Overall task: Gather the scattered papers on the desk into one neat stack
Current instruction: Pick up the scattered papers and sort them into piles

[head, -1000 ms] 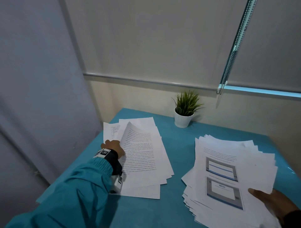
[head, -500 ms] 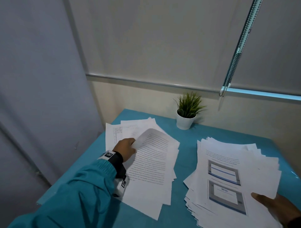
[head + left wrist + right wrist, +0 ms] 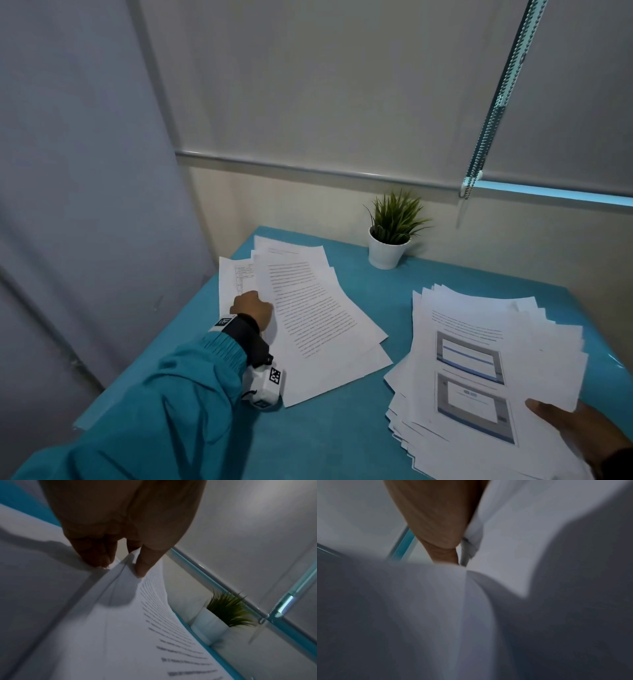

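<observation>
1. Since half a second ago, the curled text sheet point(image 3: 308, 305) has dropped flat onto the left pile point(image 3: 318, 346); a second ago it stood nearly upright at the pile's left edge. The pile has also skewed clockwise and fanned out.
2. Left hand point(image 3: 252, 306) sits at the left pile's left edge, fingers curled. The left wrist view shows the thumb point(image 3: 145, 563) on top and the fingers point(image 3: 96, 555) below, pinching the edges of the top few sheets. My read: gripping at the edge lets several sheets be lifted or dragged together instead of one at a time.
3. Right hand point(image 3: 579, 431) is at the near-right corner of the bigger, ragged right pile point(image 3: 486, 359), thumb on top of the screenshot page point(image 3: 471, 383). The right wrist view is blurred and mostly paper; a thumb presses against sheet edges, the fingers are hidden. Looks like a hold on that corner, likely to keep the pile from sliding.
4. Both piles lie on the teal counter point(image 3: 342, 442), well apart, with bare surface between them. Potted plant point(image 3: 390, 236) stands at the back, clear of both.
5. Judgement: about midway. Two piles remain to merge, then square up the edges.
6. Risk: loose, fanned sheets may slip out if they are lifted by one edge.
</observation>
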The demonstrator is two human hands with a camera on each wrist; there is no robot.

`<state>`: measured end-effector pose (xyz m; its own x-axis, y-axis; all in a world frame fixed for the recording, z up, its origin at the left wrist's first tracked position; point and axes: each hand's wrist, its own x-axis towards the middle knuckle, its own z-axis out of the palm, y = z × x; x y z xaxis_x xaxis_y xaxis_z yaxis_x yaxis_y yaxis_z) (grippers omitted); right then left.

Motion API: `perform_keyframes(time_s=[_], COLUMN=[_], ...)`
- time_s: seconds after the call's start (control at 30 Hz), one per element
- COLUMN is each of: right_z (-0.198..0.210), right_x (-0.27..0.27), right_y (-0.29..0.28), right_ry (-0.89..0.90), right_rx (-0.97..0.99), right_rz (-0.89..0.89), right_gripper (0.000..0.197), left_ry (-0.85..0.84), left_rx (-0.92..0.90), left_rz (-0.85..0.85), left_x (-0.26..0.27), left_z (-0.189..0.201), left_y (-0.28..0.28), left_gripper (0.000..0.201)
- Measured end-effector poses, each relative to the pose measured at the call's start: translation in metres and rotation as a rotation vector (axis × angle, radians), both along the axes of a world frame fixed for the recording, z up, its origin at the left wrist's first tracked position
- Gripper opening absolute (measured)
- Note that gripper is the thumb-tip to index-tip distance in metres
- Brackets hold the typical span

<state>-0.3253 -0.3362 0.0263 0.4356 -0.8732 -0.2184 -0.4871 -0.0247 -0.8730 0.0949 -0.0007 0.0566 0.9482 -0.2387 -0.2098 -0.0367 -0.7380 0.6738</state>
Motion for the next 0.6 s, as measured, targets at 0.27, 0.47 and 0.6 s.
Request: perform_keyframes(time_s=[0.27, 0.47, 0.6], right_z=[0.022, 0.017, 0.015], right_x=[0.003, -0.001, -0.002], right_y=[0.021, 0.015, 0.011], right_ry=[-0.103, -0.081, -0.059], right_rx=[0.034, 0.038, 0.046], right_rz=[0.014, 0.046, 0.046], right_gripper=[0.085, 0.041, 0.031], left_ry=[0.038, -0.107, -0.275], left_rx=[-0.034, -0.113, -0.294], left_rz=[-0.078, -0.097, -0.075], left_x=[-0.007, -0.024, -0.036], left_z=[-0.002, 0.01, 0.042], left_y=[-0.011, -0.017, -0.02], left_gripper=[0.033, 0.027, 0.046])
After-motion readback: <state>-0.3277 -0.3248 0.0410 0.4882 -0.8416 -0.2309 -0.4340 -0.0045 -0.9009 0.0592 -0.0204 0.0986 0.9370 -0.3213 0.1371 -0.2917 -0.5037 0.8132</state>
